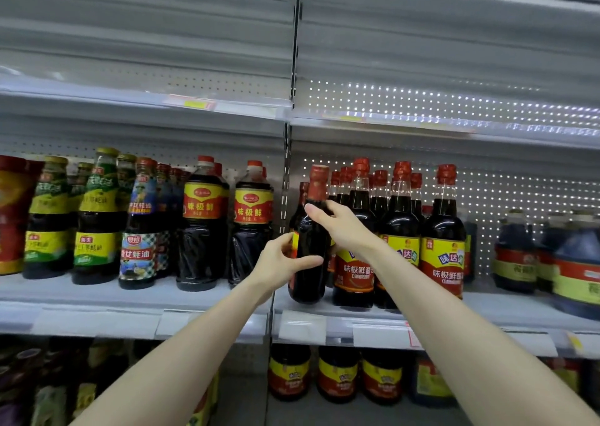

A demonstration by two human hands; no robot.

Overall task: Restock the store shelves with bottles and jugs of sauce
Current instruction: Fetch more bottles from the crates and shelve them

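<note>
A dark soy sauce bottle [310, 247] with a red cap stands at the front left of the right-hand shelf bay, its label turned away. My left hand [281, 263] grips its lower body from the left. Higher up, my right hand [344, 227] holds its shoulder from the right. The bottle leans slightly, and its base sits at the edge of the middle shelf [357, 315]. Behind and right of it stand matching red-capped bottles [441, 231] with yellow and red labels.
Left bay holds oyster sauce bottles [97, 218] and two large soy bottles [203, 224]. Blue-tinted jugs [516, 253] stand at the far right. The upper shelf [227, 107] shows only price tags. More jars [337, 373] sit on the shelf below.
</note>
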